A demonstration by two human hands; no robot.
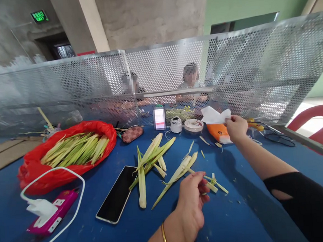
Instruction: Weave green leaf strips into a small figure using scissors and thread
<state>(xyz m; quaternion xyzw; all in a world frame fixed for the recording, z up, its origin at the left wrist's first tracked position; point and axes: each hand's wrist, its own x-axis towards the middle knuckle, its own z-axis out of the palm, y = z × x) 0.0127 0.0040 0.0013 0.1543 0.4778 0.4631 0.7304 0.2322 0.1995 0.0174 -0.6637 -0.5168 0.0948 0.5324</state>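
White tissue is pinched in the right hand, right by an orange packet on the blue worktop. Loosely curled, the left hand is near small husk scraps; whether it grips one, I cannot tell. Longer husk strips lie crossed beside a dark-screened smartphone, and many more fill a red plastic bag farther left.

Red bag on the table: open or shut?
Open: the red bag has its mouth spread wide, with yellow-green leaf strips showing inside.
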